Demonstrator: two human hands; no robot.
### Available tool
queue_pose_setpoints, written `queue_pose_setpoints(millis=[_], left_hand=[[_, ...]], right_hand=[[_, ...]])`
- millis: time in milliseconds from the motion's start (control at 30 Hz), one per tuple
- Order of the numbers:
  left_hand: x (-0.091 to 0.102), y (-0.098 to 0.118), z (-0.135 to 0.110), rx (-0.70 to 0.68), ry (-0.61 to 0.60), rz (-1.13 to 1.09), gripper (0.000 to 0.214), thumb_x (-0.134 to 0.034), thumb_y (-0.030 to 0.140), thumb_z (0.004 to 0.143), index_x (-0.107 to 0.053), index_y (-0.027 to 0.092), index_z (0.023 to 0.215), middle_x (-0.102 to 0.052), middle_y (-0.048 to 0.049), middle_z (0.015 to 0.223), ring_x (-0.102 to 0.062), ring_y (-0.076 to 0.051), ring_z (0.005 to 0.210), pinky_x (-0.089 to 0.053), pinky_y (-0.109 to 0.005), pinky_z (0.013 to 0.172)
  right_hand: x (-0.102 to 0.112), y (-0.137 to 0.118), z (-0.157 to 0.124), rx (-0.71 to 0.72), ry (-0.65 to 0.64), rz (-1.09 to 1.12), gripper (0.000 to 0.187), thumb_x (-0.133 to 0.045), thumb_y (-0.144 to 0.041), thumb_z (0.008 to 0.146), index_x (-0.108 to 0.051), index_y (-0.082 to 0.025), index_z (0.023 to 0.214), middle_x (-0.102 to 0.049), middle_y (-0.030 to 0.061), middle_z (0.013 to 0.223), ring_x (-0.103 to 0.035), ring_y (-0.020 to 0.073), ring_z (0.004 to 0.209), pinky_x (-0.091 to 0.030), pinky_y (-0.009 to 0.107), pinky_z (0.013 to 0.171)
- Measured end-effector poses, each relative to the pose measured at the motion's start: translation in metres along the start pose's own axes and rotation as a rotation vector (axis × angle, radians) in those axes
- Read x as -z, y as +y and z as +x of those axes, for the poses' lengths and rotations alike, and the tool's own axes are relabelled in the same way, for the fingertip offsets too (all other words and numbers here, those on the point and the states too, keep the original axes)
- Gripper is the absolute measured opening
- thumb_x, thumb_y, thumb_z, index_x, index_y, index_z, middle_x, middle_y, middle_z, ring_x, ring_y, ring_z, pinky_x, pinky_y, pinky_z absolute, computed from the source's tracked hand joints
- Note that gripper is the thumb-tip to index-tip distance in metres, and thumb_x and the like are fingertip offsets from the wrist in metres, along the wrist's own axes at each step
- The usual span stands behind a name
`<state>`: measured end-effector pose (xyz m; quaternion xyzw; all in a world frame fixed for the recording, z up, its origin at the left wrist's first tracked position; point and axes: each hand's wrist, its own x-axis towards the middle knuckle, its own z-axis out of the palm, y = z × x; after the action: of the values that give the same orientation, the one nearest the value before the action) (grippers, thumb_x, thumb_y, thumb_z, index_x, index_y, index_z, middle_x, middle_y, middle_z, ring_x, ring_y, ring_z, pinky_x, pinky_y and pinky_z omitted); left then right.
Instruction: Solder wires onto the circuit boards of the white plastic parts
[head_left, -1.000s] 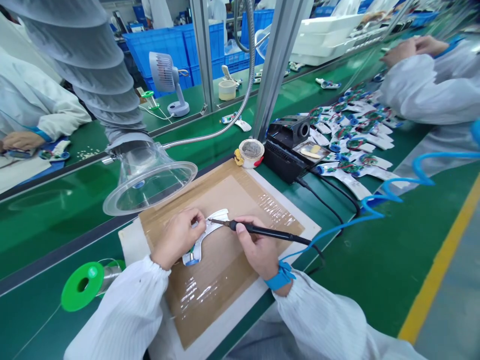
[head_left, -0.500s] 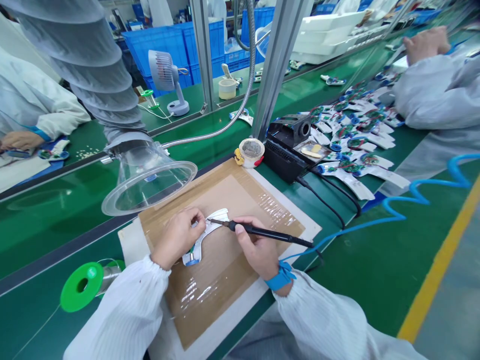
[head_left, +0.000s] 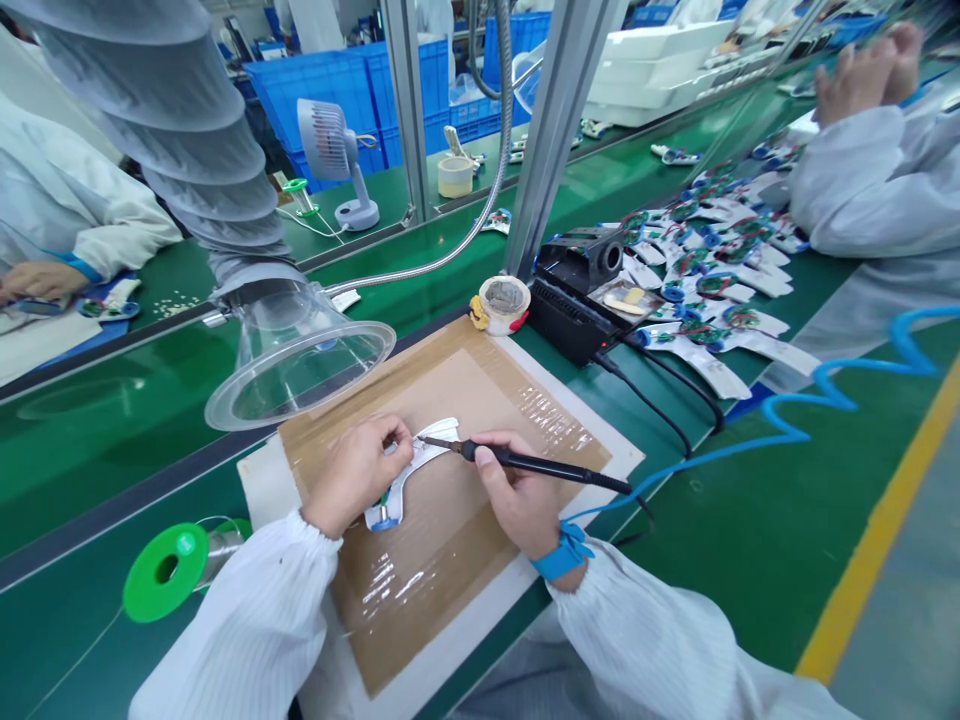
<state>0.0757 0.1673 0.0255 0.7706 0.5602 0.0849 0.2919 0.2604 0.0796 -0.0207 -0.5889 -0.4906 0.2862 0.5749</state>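
Observation:
A white curved plastic shell with a blue end and a bit of green inside lies on the taped cardboard. My left hand is over its left side, thumb and forefinger pinched together; whatever they hold is too small to make out. In my right hand is a black soldering iron, gripped like a pen. The iron's tip points left and reaches the inside of the shell, close to my left fingertips. A blue strap goes round my right wrist.
A clear fume funnel hangs at the left, above a green solder spool. Behind the cardboard stand a round tin and a black soldering station. Many similar shells lie to the right, near a co-worker's hands.
My hands, the iron and the shell stay almost still. Parts on the green belt behind have shifted right, one emerging behind the funnel. The co-worker's hands at the right have moved.

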Motion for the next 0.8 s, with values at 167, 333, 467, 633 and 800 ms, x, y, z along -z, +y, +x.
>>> queue_pose_setpoints(millis=[167, 333, 467, 633, 800], left_hand=[[0.0, 0.001, 0.0, 0.005, 0.001, 0.006, 0.015, -0.053, 0.025, 0.08, -0.065, 0.02, 0.073, -0.068, -0.0004, 0.076, -0.056, -0.016, 0.07, -0.034, -0.028, 0.063], [0.0, 0.0, 0.001, -0.007, 0.008, 0.004, 0.015, -0.053, 0.025, 0.081, -0.064, 0.02, 0.073, -0.067, -0.0002, 0.075, -0.056, -0.016, 0.07, -0.035, -0.028, 0.064], [-0.001, -0.001, 0.001, 0.0, 0.006, 0.006, 0.015, -0.053, 0.024, 0.081, -0.064, 0.021, 0.072, -0.068, 0.0, 0.075, -0.056, -0.015, 0.07, -0.034, -0.028, 0.063], [0.0, 0.0, 0.001, 0.001, 0.011, 0.009, 0.014, -0.053, 0.024, 0.08, -0.064, 0.021, 0.072, -0.068, -0.0001, 0.075, -0.057, -0.015, 0.069, -0.035, -0.027, 0.064], [0.0, 0.0, 0.001, -0.007, 0.017, 0.001, 0.016, -0.051, 0.025, 0.081, -0.064, 0.021, 0.072, -0.069, -0.0006, 0.075, -0.058, -0.016, 0.07, -0.036, -0.028, 0.064]], right_hand=[[0.0, -0.004, 0.001, 0.007, -0.009, -0.008, 0.013, -0.059, -0.028, 0.092, -0.07, -0.023, 0.095, -0.077, 0.0038, 0.089, -0.073, 0.0209, 0.083, -0.061, 0.034, 0.078], [-0.001, 0.0, 0.0, -0.007, 0.005, 0.002, 0.013, -0.059, -0.028, 0.093, -0.07, -0.023, 0.096, -0.076, 0.0045, 0.089, -0.073, 0.021, 0.083, -0.06, 0.035, 0.079], [-0.002, 0.007, -0.002, -0.019, 0.098, 0.064, 0.016, -0.058, -0.033, 0.095, -0.07, -0.022, 0.099, -0.075, 0.0061, 0.093, -0.073, 0.0222, 0.088, -0.06, 0.038, 0.083], [-0.002, 0.01, -0.004, -0.014, 0.096, 0.094, 0.024, -0.058, -0.039, 0.099, -0.072, -0.024, 0.111, -0.075, 0.0082, 0.108, -0.074, 0.0227, 0.092, -0.061, 0.041, 0.087], [-0.001, 0.006, -0.002, 0.0, 0.076, 0.126, 0.028, -0.056, -0.042, 0.1, -0.072, -0.026, 0.116, -0.077, 0.0069, 0.099, -0.075, 0.0212, 0.081, -0.064, 0.039, 0.081]])
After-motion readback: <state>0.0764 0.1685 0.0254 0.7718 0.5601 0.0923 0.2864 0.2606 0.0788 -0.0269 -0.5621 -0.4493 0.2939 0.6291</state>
